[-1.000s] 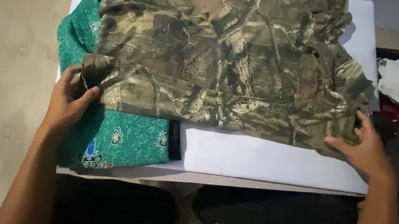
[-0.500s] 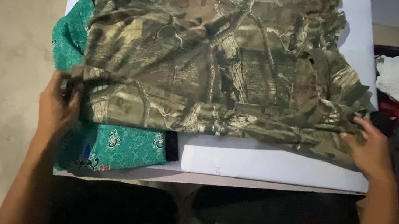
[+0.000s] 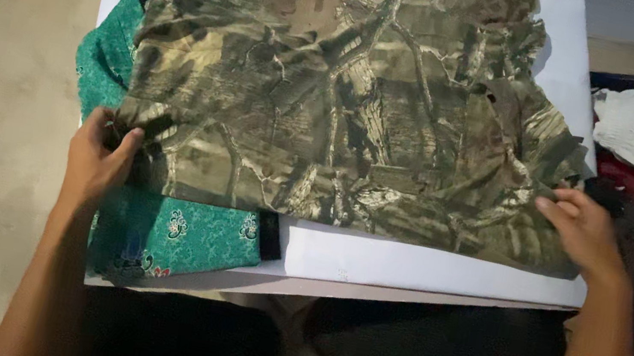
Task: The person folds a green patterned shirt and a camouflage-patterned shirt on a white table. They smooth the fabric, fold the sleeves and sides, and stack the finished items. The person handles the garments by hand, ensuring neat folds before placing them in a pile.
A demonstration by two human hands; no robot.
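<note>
Squarely between hands: camouflage garment.

Camouflage garment: brown, olive and tan branch-and-leaf print, soft knit, folded into a wide rough rectangle. Lies flat across the white table, spanning most of its width. Top edge near the far side of the table; upper right part bunched and uneven. Surface creased, several diagonal wrinkles through the middle. Lower left corner pinched in the left hand, thumb on top of the cloth. Lower right edge pressed under the right hand, fingers flat on the fabric. Left portion overlaps a teal patterned cloth beneath it.
</note>
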